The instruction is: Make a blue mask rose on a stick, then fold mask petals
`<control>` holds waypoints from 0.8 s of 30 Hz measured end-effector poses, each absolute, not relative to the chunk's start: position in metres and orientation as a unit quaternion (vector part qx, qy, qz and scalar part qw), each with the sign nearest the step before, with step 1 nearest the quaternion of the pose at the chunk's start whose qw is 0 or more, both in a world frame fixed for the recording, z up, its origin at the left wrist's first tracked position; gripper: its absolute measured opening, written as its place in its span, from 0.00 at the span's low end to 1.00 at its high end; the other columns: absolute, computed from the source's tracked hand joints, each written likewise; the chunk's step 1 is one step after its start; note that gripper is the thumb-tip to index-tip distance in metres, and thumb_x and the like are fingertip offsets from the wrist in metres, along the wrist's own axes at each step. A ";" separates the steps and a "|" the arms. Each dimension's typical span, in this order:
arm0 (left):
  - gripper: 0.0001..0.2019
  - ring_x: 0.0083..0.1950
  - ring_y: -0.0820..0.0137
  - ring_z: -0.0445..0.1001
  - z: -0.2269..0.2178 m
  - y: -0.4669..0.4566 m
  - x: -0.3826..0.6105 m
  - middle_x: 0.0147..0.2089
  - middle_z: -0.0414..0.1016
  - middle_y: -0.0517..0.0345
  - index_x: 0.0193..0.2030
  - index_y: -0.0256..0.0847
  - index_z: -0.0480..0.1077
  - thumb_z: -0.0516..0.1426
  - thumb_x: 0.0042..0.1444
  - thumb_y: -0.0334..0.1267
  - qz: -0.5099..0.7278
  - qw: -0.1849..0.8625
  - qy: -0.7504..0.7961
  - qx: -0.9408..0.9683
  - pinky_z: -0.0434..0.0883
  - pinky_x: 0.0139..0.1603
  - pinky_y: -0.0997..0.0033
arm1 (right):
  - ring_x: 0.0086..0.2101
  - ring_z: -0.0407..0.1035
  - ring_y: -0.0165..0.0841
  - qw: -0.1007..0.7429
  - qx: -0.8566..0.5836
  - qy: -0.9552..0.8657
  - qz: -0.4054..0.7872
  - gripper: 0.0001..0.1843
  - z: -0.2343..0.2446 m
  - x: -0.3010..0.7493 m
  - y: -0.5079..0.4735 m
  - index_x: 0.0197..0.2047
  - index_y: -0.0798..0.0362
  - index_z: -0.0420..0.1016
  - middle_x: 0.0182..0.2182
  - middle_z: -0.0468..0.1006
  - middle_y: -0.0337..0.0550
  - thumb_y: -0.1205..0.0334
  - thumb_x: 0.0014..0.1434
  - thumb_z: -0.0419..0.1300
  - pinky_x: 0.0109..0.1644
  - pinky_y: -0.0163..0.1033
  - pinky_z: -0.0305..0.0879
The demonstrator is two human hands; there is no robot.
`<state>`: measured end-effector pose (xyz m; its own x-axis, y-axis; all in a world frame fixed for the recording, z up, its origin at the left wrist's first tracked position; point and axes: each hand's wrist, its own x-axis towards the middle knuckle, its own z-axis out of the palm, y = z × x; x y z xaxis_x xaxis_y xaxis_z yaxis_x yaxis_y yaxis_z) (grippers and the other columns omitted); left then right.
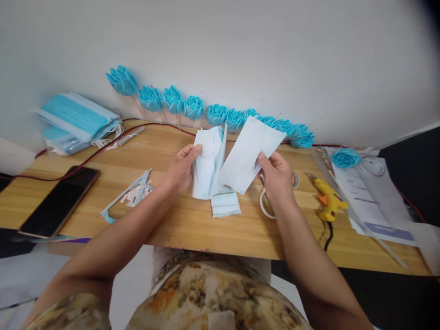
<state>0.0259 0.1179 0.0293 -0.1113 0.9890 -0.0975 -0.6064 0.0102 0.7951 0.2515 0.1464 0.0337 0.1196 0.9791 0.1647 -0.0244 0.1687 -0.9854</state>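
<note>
My left hand (pixel 184 169) pinches the left edge of several loose, pale blue-white mask fabric layers (pixel 208 153), held upright just above the table. Between thumb and fingers of my right hand (pixel 277 176) is a separate flat white fabric sheet (pixel 249 158), tilted to the right. The two pieces are close together, the sheet's lower left corner near the layers. Below them a small folded pale blue fabric piece (pixel 226 204) lies on the wooden table (pixel 192 233). A roll of tape (pixel 266 204) sits partly hidden behind my right hand.
Blue fabric flowers on sticks (pixel 172 100) lean along the wall. Face masks (pixel 77 117) are stacked at left, near a phone (pixel 60 201) and fabric scraps (pixel 137 192). At right lie a yellow glue gun (pixel 328 199), papers (pixel 371 197) and another blue flower (pixel 346 158). A red-black cable (pixel 92 158) crosses the table.
</note>
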 end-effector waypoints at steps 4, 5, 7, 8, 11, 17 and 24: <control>0.11 0.28 0.75 0.73 0.029 0.120 0.027 0.29 0.78 0.63 0.31 0.39 0.74 0.70 0.54 0.40 0.654 0.611 0.371 0.248 0.70 0.32 0.76 | 0.22 0.68 0.29 0.575 -0.415 -0.438 0.553 0.20 0.041 0.254 0.142 0.37 0.46 0.80 0.24 0.78 0.32 0.47 0.43 0.75 0.25 0.36 0.67; 0.10 0.29 0.75 0.74 0.028 0.120 0.027 0.29 0.78 0.63 0.31 0.39 0.74 0.69 0.55 0.40 0.653 0.613 0.370 0.245 0.71 0.33 0.76 | 0.24 0.71 0.31 0.577 -0.405 -0.423 0.569 0.21 0.043 0.256 0.140 0.37 0.45 0.80 0.27 0.80 0.33 0.47 0.41 0.75 0.28 0.38 0.71; 0.09 0.30 0.75 0.74 0.027 0.120 0.028 0.31 0.79 0.62 0.32 0.39 0.75 0.69 0.55 0.38 0.652 0.618 0.368 0.241 0.71 0.33 0.76 | 0.28 0.74 0.34 0.580 -0.390 -0.408 0.588 0.20 0.046 0.261 0.137 0.35 0.44 0.78 0.30 0.82 0.34 0.46 0.41 0.75 0.33 0.41 0.75; 0.08 0.30 0.74 0.75 0.027 0.120 0.028 0.31 0.80 0.61 0.33 0.39 0.75 0.69 0.54 0.37 0.651 0.620 0.367 0.241 0.72 0.33 0.76 | 0.28 0.75 0.34 0.578 -0.381 -0.410 0.594 0.18 0.046 0.263 0.136 0.32 0.44 0.76 0.29 0.81 0.34 0.46 0.41 0.75 0.34 0.41 0.75; 0.07 0.31 0.73 0.76 0.026 0.121 0.027 0.32 0.81 0.62 0.35 0.39 0.75 0.69 0.52 0.34 0.649 0.620 0.364 0.249 0.73 0.34 0.75 | 0.24 0.71 0.32 0.570 -0.358 -0.421 0.608 0.21 0.045 0.267 0.135 0.23 0.45 0.67 0.23 0.76 0.33 0.47 0.41 0.75 0.30 0.39 0.72; 0.12 0.38 0.68 0.80 0.029 0.119 0.025 0.39 0.83 0.58 0.43 0.41 0.77 0.68 0.51 0.35 0.642 0.607 0.364 0.295 0.75 0.43 0.69 | 0.25 0.72 0.36 0.513 -0.392 -0.383 0.660 0.28 0.066 0.256 0.123 0.28 0.45 0.74 0.25 0.79 0.36 0.40 0.29 0.79 0.33 0.45 0.76; 0.16 0.55 0.58 0.79 0.036 0.114 0.024 0.49 0.83 0.54 0.49 0.42 0.77 0.66 0.52 0.36 0.634 0.597 0.345 0.351 0.72 0.59 0.59 | 0.26 0.73 0.33 0.469 -0.371 -0.497 0.628 0.24 0.083 0.233 0.131 0.34 0.44 0.78 0.27 0.80 0.34 0.43 0.37 0.78 0.33 0.40 0.73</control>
<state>0.0243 0.1136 0.0359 -0.0414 0.9986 0.0334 -0.5136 -0.0500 0.8566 0.2325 0.1312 0.0829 -0.2837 0.9589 0.0000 -0.2210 -0.0654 -0.9731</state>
